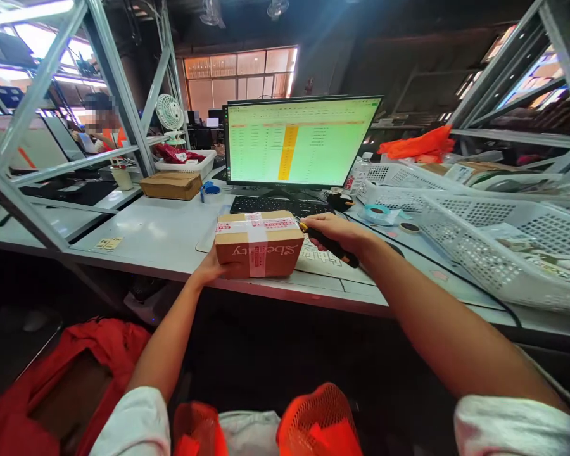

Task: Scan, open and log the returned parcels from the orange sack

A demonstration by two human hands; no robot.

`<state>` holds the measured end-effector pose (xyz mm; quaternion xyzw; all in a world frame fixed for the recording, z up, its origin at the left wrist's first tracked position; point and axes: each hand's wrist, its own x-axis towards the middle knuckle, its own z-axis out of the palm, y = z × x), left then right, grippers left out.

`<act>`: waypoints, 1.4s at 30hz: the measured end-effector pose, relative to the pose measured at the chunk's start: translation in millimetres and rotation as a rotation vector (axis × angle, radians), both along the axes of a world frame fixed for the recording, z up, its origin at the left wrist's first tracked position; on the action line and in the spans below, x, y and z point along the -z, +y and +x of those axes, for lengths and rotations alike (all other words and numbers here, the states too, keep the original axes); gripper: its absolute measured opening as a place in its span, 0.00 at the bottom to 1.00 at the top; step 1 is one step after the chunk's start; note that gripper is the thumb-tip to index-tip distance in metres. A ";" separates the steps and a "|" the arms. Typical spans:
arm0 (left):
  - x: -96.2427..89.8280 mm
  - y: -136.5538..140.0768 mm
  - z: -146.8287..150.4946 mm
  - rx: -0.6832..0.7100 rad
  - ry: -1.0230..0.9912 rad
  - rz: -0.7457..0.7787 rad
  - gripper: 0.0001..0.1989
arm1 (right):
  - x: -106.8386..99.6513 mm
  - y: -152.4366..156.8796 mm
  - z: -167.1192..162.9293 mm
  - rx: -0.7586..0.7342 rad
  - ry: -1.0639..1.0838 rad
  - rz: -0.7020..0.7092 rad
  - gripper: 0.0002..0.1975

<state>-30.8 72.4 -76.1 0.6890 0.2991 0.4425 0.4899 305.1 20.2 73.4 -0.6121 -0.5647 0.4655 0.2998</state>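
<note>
A brown cardboard box (pixel 235 253) with white-and-red tape across its top and front is at the near edge of the desk. My left hand (pixel 211 266) grips the box at its lower left side, the fingers partly hidden by it. In my right hand (pixel 335 231) is a black utility knife (pixel 335 247) with yellow parts, and its tip end meets the box's upper right edge. Whether the blade is in the tape cannot be made out. Behind the box lies a black keyboard (pixel 285 205), below a lit monitor (pixel 299 142) showing a spreadsheet.
White plastic baskets (pixel 494 234) holding packets line the right side, with tape rolls (pixel 379 214) beside them. A second cardboard box (pixel 171 185) and a blue tape roll (pixel 211 188) stand back left. Metal frames (pixel 118 88) rise at both sides. Another person (pixel 107 126) sits far left.
</note>
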 end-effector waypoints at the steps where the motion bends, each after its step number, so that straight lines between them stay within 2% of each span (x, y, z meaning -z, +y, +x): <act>1: -0.8 -0.4 -0.2 0.008 0.010 0.004 0.51 | 1.4 -8.1 0.5 -0.005 0.009 -0.004 0.14; 4: -1.8 -2.3 -1.2 0.050 0.047 0.003 0.45 | 6.5 -31.3 3.4 -0.011 0.032 -0.014 0.14; 7: -1.7 -6.1 -1.0 0.057 0.059 0.006 0.46 | 11.3 -48.5 7.4 -0.011 0.057 -0.016 0.15; 15: 1.0 -10.3 -0.6 0.046 -0.009 0.027 0.43 | 24.4 -69.3 -9.3 0.049 0.139 0.020 0.28; 18: 0.6 -7.9 -1.7 0.044 -0.025 0.016 0.45 | 28.4 -79.6 -11.8 0.035 0.109 0.024 0.33; 21: -3.3 -6.3 -0.7 0.088 -0.035 -0.003 0.52 | 19.6 -84.4 6.6 0.029 -0.084 0.109 0.35; 23: -6.6 -6.0 0.6 0.097 -0.037 -0.005 0.55 | 3.2 -78.0 21.1 0.047 -0.335 0.256 0.32; 25: -9.6 -6.1 1.5 0.109 -0.030 -0.006 0.56 | -19.2 -62.0 21.9 0.058 -0.640 0.433 0.25; 28: -11.6 -5.9 0.8 0.125 -0.019 -0.014 0.56 | -51.9 -26.0 -20.2 -0.076 -1.035 0.608 0.11; 32: -8.6 -3.1 -1.7 0.126 -0.009 -0.046 0.52 | -74.5 15.5 -119.5 -0.466 -1.293 0.670 0.11; 35: -5.3 0.0 -3.0 0.127 0.011 -0.054 0.49 | -76.3 29.0 -168.5 -0.616 -1.344 0.712 0.11; 38: -5.4 0.3 -4.2 0.128 0.033 -0.061 0.51 | -71.9 33.5 -178.7 -0.662 -1.369 0.709 0.10; 42: -10.1 -3.2 -4.8 0.109 0.042 -0.042 0.51 | -66.1 34.0 -146.1 -0.627 -1.264 0.679 0.07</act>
